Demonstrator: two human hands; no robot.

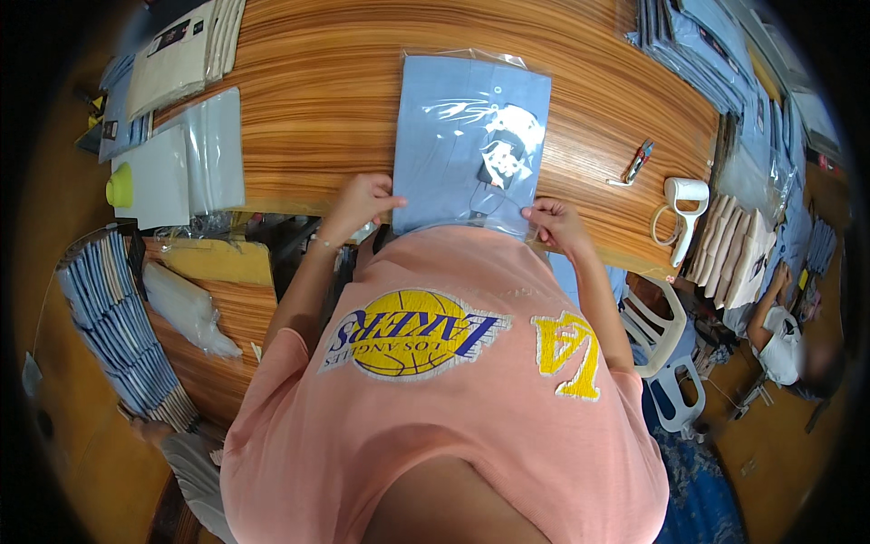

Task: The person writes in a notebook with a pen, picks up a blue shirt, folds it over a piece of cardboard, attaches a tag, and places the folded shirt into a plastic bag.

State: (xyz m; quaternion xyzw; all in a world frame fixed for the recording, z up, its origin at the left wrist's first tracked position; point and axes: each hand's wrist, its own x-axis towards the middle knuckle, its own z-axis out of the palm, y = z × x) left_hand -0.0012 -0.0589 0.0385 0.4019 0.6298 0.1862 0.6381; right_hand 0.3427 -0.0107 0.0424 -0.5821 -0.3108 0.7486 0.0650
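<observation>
A folded light-blue garment in a clear plastic bag (pixel 444 145) lies flat on the wooden table in front of me, its near edge by my body. Through the shiny film a dark tag and a small round button show. At its near left side my left hand (pixel 364 207) is closed, thumb and fingers pinching the edge. My right hand (pixel 557 222) pinches the near right corner in the same way. Glare hides part of the bag's right half.
Bagged garments are stacked at the far left (pixel 177 54) and far right (pixel 698 54). Snips (pixel 642 161), a lint roller (pixel 686 204) and a tape roll (pixel 664 227) lie on the right. Clear bags (pixel 216 150) lie left. Another person (pixel 781 340) is at the right.
</observation>
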